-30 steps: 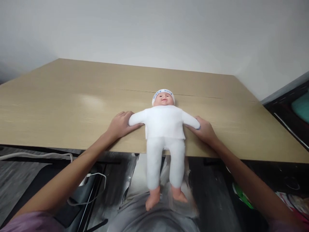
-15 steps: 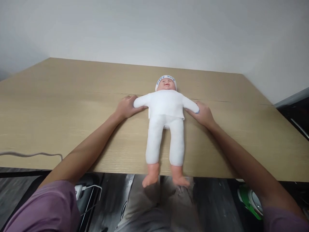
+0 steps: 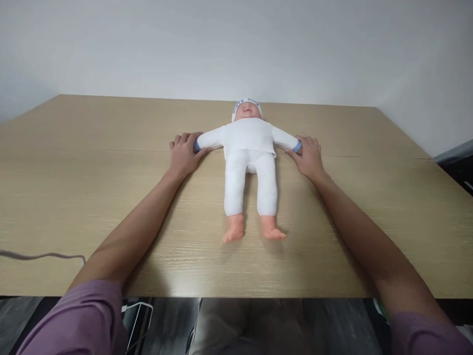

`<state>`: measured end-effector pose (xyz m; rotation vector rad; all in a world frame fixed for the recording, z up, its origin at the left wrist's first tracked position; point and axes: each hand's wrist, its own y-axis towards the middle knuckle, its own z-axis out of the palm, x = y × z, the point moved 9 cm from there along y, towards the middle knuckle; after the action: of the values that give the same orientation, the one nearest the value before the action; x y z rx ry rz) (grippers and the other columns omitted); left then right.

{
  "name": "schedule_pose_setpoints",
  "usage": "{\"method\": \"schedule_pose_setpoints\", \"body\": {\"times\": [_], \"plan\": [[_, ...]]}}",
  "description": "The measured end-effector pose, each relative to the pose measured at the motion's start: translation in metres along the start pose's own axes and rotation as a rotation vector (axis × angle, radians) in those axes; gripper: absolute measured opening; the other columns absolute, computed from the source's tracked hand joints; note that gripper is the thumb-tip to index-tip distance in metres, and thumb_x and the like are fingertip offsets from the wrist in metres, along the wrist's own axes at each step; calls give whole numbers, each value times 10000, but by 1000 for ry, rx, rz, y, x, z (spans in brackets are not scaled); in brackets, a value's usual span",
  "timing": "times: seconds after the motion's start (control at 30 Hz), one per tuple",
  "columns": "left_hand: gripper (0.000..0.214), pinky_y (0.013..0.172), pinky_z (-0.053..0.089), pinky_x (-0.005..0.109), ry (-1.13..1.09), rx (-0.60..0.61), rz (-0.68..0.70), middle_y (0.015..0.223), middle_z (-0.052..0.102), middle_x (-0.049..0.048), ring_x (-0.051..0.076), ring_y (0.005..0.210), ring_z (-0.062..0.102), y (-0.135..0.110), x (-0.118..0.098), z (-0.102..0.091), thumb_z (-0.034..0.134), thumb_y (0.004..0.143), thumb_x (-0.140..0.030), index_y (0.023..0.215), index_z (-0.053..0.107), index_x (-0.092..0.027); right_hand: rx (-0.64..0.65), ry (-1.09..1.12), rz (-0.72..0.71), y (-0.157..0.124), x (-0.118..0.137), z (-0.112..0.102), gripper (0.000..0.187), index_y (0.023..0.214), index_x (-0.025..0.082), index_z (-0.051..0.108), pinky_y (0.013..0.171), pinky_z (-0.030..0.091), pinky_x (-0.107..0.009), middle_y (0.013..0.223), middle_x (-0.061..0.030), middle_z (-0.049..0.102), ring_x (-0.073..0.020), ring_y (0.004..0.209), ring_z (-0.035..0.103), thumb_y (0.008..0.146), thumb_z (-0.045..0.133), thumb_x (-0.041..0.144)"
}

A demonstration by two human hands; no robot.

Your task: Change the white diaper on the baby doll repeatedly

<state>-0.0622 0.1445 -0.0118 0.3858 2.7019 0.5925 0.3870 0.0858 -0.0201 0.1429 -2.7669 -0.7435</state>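
Note:
A baby doll (image 3: 250, 137) in a white long-sleeved top and white trousers lies on its back on the wooden table (image 3: 111, 192), head away from me. Its white cap (image 3: 248, 102) has blue lettering, and its bare feet point towards me. Both of its arms are stretched out sideways, with blue cuffs at the wrists. My left hand (image 3: 185, 154) is closed round the end of the doll's arm on the left. On the other side my right hand (image 3: 307, 155) grips the end of the opposite arm. The doll's hands are mostly hidden in my grasp.
A grey cable (image 3: 44, 255) runs over the table's left front part. Behind the table rises a pale wall (image 3: 221, 49). A dark object (image 3: 458, 165) stands beyond the right edge. Below the front edge, a white cable (image 3: 142, 304) shows near my legs.
The doll has moved away from me, its feet now lying on the tabletop instead of hanging over the front edge. My hands have shifted outward towards its cuffs, and more table shows.

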Motion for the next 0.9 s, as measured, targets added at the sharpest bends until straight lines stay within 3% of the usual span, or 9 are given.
{"method": "schedule_pose_setpoints", "body": {"times": [0.2,0.4,0.57,0.73,0.9], "plan": [[724,1193,383,612,-19,38,-120,1576,617,193,486,1453,498,-1,15,6,582,1053,-671,1672,565,-295,48,-10,-1,-2,-7,6,668,1532,180,642,1129,475,-643,1439,-242,688,-468,1304,576,1102,466,660],[731,1213,383,619,-61,66,-165,1562,621,196,485,1466,490,-1,17,7,617,1017,-659,1636,592,-270,61,-14,21,-2,-10,7,674,1612,189,608,1127,479,-642,1445,-234,680,-473,1318,560,1095,484,603],[716,1207,373,635,-68,42,-186,1513,655,202,492,1437,501,0,22,6,652,983,-692,1557,623,-264,85,16,25,0,-21,19,733,1716,205,490,1174,466,-647,1553,-226,631,-461,1386,530,1091,458,587],[677,1177,392,659,-96,25,-172,1476,672,223,511,1415,521,1,25,8,701,958,-667,1482,631,-244,99,38,19,0,-25,26,772,1732,182,445,1216,437,-684,1621,-241,591,-470,1427,521,1057,484,553],[634,1168,408,623,-85,-19,-76,1511,673,185,473,1406,525,-6,15,0,678,944,-568,1489,625,-249,96,65,25,-2,-20,23,869,1743,159,412,1228,426,-716,1671,-244,559,-490,1469,508,989,579,557]]}}
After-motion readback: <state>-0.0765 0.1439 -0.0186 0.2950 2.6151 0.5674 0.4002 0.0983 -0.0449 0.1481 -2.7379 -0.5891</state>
